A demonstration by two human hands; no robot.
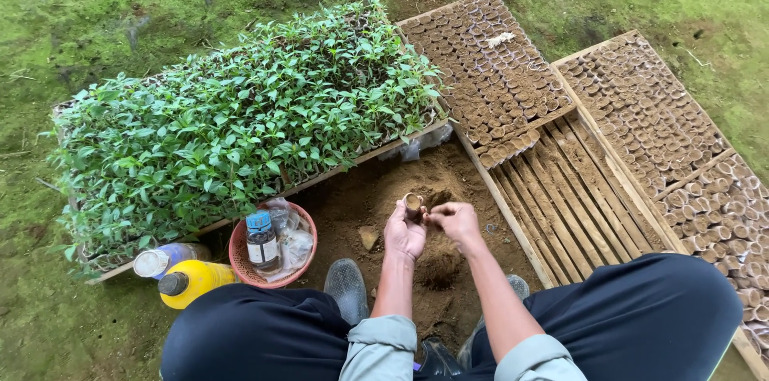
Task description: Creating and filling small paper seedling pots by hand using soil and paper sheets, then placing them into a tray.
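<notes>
Brown, crumbly soil (416, 213) lies in a loose heap on the ground between the person's knees, and over it the left hand (403, 233) is wrapped round a small paper-like seedling pot (413, 204), a short tube standing upright with its mouth showing dark fill. The right hand (456, 221) sits just beside it, fingertips pinched together at the pot's rim. To the left a dense tray of leafy green seedlings (240, 120) rests on mossy, uneven grass (96, 4). To the right, slatted wooden frames (573, 197) hold tight rows of the same small tan pots (489, 68), round-mouthed and packed like honeycomb; part of the nearer frame shows bare slats. By the left knee a pink woven basket (240, 257) holds a dark bottle (263, 241) with a blue cap and crumpled clear plastic, with a yellow bottle (196, 279) lying beside it.
</notes>
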